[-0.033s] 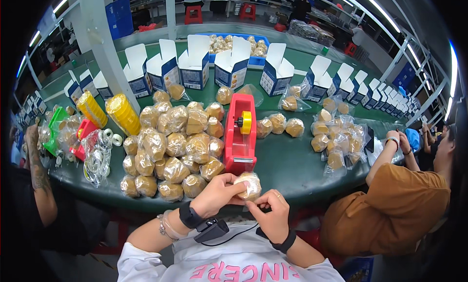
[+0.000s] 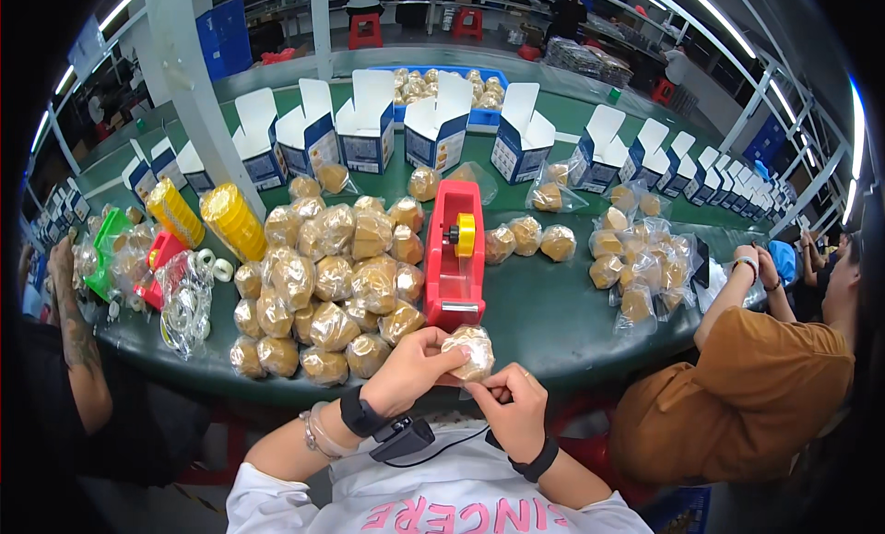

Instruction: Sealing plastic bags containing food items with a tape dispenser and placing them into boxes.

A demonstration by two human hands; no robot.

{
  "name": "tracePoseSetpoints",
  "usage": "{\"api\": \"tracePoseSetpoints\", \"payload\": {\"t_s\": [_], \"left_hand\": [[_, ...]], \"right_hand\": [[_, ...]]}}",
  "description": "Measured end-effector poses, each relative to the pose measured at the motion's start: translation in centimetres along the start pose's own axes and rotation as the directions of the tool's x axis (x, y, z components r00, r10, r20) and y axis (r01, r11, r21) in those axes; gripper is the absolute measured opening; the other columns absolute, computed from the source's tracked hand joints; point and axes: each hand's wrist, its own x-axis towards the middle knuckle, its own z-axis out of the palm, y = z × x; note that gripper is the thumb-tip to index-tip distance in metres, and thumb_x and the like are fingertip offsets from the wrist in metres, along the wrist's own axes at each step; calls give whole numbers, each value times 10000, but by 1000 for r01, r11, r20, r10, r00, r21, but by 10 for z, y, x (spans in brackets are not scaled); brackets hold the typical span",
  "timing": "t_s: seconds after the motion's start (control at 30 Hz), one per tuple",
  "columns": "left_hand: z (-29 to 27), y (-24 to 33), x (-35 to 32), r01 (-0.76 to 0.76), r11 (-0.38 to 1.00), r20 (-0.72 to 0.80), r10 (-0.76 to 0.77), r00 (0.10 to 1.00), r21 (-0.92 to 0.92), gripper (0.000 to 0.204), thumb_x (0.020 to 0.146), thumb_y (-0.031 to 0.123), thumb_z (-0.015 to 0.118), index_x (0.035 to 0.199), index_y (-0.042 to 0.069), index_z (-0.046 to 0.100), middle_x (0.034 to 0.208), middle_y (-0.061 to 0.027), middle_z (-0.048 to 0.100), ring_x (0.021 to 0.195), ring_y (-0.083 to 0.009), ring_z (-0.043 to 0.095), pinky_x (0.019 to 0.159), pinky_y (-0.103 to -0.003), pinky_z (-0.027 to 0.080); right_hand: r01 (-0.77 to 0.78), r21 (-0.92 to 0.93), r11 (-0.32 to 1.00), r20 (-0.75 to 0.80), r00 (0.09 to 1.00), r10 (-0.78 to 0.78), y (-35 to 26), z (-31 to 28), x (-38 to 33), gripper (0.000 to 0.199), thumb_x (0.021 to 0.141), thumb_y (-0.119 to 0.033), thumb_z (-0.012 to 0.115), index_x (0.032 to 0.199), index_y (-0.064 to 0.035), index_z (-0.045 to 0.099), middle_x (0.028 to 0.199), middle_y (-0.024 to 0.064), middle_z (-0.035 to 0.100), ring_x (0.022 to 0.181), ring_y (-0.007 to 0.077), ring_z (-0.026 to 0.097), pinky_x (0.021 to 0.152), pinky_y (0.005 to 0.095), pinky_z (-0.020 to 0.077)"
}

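Note:
My left hand [image 2: 412, 366] is closed around a tan, faceted lump wrapped in clear plastic [image 2: 469, 352], just in front of the tape dispenser. With thumb and forefinger pinched, my right hand [image 2: 513, 400] grips the lower edge of the plastic wrap; exactly what sits between the fingertips is too small to make out. The red tape dispenser [image 2: 442, 290] with a yellow roll [image 2: 466, 235] stands right beyond the held lump. To its left lies a large pile of similar wrapped lumps [image 2: 334, 276], and a few more [image 2: 525, 233] rest to its right.
Open white-and-blue boxes [image 2: 438, 136] line the green bench [image 2: 544, 303]. Behind them is a blue tray [image 2: 502, 117] of lumps. Yellow tape rolls [image 2: 232, 222] and a bag of tape rings [image 2: 187, 303] lie left. Bagged lumps [image 2: 636, 257] lie right, near a person in brown [image 2: 737, 396].

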Motion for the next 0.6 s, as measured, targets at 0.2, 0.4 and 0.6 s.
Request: {"api": "tracePoseSetpoints", "payload": {"t_s": [0.2, 0.4, 0.6], "left_hand": [[11, 7, 14, -113, 993, 56, 115, 992, -37, 230, 849, 86, 635, 1021, -24, 529, 953, -66, 624, 874, -111, 602, 758, -248, 505], [22, 12, 12, -233, 972, 16, 233, 972, -10, 361, 836, 23, 616, 1163, -71, 496, 1110, -113, 557, 973, -128, 565, 829, -262, 477], [17, 13, 14, -364, 923, 23, 364, 931, 124, 425, 805, -48, 577, 1219, -76, 484, 1225, -172, 479, 1058, -190, 546, 881, -293, 467]], "right_hand": [[-156, 89, 984, -38, 986, 160, 21, -5, 20, 175, 648, -27, 759, 744, -7, 613, 597, 60, 563, 492, 133, 528, 467, 253, 409], [16, 36, 999, 39, 999, -18, 37, -15, 39, 203, 604, 14, 743, 761, 0, 615, 628, 95, 594, 530, 198, 590, 495, 263, 447], [119, 91, 989, 74, 989, -126, 50, -12, 51, 156, 633, 48, 689, 767, 10, 618, 643, 104, 606, 553, 205, 602, 528, 270, 468]]}}
